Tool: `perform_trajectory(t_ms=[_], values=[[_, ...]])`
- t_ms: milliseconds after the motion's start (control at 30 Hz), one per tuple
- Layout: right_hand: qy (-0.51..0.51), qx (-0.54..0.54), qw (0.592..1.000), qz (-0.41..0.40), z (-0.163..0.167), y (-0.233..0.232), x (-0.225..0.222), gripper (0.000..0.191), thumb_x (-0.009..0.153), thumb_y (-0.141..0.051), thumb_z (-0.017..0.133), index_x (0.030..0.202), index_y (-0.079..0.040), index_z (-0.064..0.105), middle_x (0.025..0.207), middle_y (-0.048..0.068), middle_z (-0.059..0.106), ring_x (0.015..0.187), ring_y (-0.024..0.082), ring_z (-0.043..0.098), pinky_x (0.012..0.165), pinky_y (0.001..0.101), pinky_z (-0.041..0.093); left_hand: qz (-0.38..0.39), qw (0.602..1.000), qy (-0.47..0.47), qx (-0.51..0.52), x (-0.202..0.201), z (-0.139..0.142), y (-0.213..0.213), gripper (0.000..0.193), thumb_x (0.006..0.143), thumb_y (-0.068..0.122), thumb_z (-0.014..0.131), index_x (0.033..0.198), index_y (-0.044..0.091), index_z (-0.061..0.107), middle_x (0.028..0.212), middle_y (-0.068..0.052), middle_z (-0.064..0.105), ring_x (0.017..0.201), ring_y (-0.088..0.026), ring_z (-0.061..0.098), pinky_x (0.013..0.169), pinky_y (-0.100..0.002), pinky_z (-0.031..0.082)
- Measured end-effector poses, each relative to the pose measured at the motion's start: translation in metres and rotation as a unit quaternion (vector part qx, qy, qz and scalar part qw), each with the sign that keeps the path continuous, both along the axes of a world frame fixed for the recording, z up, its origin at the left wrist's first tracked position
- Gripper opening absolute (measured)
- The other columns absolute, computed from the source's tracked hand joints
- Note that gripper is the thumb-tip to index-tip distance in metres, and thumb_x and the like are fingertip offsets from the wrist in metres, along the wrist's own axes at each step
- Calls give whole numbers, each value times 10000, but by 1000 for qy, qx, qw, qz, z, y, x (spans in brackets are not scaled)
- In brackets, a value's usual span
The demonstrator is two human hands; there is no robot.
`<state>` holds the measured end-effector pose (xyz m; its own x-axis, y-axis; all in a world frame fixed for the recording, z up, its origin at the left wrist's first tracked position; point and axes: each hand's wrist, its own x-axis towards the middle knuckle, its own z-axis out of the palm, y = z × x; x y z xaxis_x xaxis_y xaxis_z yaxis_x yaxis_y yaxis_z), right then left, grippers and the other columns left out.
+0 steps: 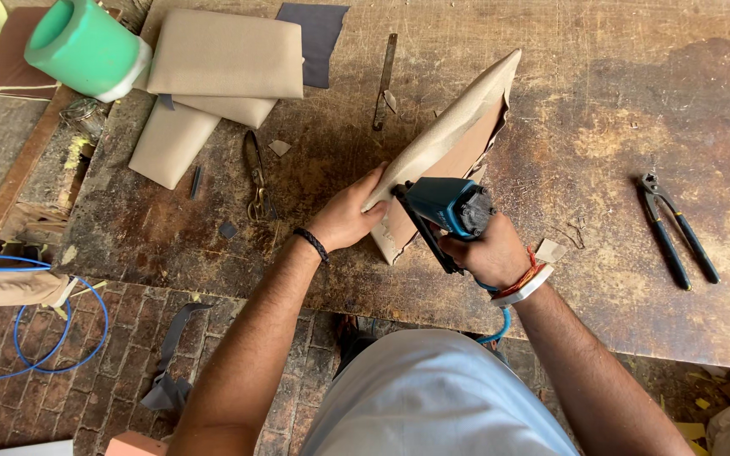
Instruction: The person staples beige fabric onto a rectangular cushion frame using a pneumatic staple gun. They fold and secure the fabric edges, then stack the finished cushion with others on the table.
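A beige fabric-covered panel (454, 135) stands tilted on its edge on the worn wooden workbench (618, 110). My left hand (350, 218) presses against its lower left side, holding it up. My right hand (487, 252) grips a blue pneumatic staple gun (445, 209); the gun's nose is pushed against the panel's lower edge. A blue air hose (500, 325) hangs from the gun below my wrist.
Black-handled pincers (676, 232) lie at the right. Scissors (257, 179) and a flat metal tool (384, 80) lie left of the panel. Several beige padded panels (213, 72) and a green roll (82, 46) sit at the back left. Blue hose (44, 338) loops on the brick floor.
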<state>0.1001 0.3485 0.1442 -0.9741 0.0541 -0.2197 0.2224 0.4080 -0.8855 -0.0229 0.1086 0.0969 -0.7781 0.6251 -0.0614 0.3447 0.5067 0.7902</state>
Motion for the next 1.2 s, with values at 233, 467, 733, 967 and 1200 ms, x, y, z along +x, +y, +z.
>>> perform_trajectory(t_ms=[233, 467, 733, 967, 1200], values=[[-28, 3, 1000, -7, -1, -4, 3, 231, 777, -135, 816, 942, 5, 737, 677, 74, 735, 593, 145, 711, 557, 312, 569, 56, 997, 24, 47, 11, -3, 1, 742, 940, 111, 695, 1588, 144, 337, 1385, -181, 651, 1219, -289, 687, 1021, -431, 578], [26, -25, 999, 33, 4, -17, 9, 222, 762, -114, 809, 945, -19, 724, 699, 53, 753, 599, 126, 718, 541, 289, 581, 103, 990, 42, 89, 17, -22, 2, 866, 851, 23, 773, 1587, 199, 352, 1371, -155, 674, 1201, -283, 698, 1005, -428, 588], [-47, 80, 995, 31, 7, -21, 5, 213, 807, -196, 816, 886, -12, 744, 639, 87, 742, 530, 153, 708, 486, 314, 571, 65, 995, 30, 74, 6, -30, -4, 880, 883, 47, 758, 1609, 213, 290, 1391, -160, 660, 1212, -287, 695, 1029, -441, 576], [-4, 54, 998, 36, 7, -21, 4, 214, 793, -197, 813, 879, -13, 743, 648, 80, 753, 548, 130, 721, 499, 298, 583, 21, 998, 45, 35, 2, -19, -10, 894, 900, 70, 743, 1619, 202, 229, 1470, -186, 584, 1291, -315, 627, 1066, -466, 538], [-36, 27, 999, 16, 2, -16, 0, 224, 790, -196, 806, 904, -11, 748, 653, 68, 754, 548, 144, 722, 497, 309, 583, 10, 1000, -7, 17, 1, -2, -15, 908, 915, 123, 749, 1623, 212, 187, 1473, -191, 570, 1298, -317, 620, 1076, -487, 519]])
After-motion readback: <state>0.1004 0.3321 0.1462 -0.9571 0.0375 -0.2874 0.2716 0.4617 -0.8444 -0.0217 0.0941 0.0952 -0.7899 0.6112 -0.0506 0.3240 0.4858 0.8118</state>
